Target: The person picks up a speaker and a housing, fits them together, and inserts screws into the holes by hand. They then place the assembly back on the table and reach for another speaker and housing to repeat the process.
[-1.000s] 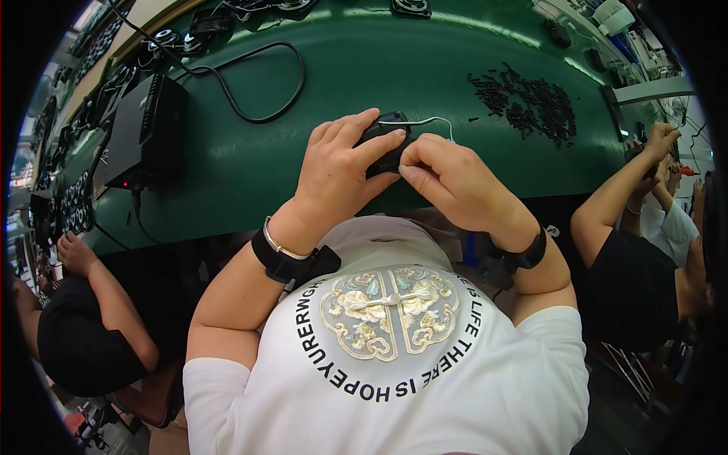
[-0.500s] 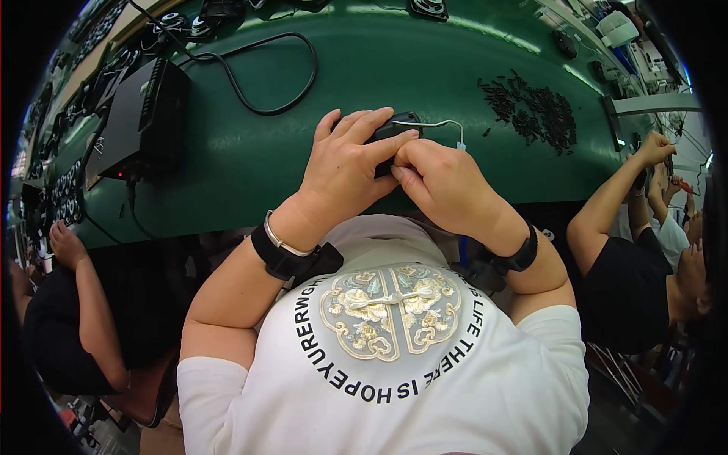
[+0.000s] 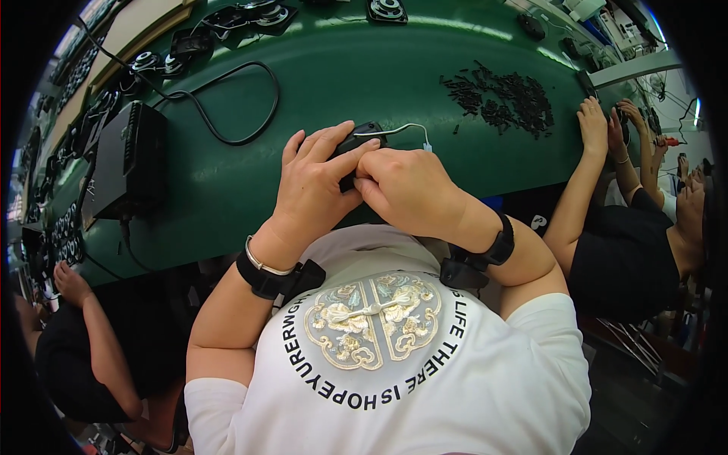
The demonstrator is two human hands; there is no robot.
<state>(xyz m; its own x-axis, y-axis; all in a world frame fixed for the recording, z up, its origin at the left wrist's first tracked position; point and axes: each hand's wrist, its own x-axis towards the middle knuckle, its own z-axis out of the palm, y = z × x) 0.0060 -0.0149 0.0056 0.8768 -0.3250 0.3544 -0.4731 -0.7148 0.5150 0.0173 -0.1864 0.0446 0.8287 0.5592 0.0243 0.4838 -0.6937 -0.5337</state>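
My left hand (image 3: pixel 317 173) is closed around a small black plastic housing (image 3: pixel 370 129) just above the green table, its fingers over the left side and top. A thin pale wire (image 3: pixel 409 127) runs across the housing, arches to the right and ends in a small whitish connector (image 3: pixel 428 146) beyond my right knuckles. My right hand (image 3: pixel 413 186) has its fingers curled and thumb pressed together at the near right side of the housing. Whatever those fingertips pinch is hidden. Most of the housing's near side is covered by my hands.
Many small black pieces (image 3: pixel 500 98) lie heaped at the far right of the green table (image 3: pixel 334 83). On the left stand a black power box (image 3: pixel 125 163) and a looped black cable (image 3: pixel 274 95). Speakers (image 3: pixel 387 9) line the far edge. Co-workers' hands (image 3: pixel 594 125) are on both sides.
The whole view has shifted, so my hands and the table things appear further left. Both hands keep their grip at the housing. The right-hand co-worker's raised hand has come to the table edge.
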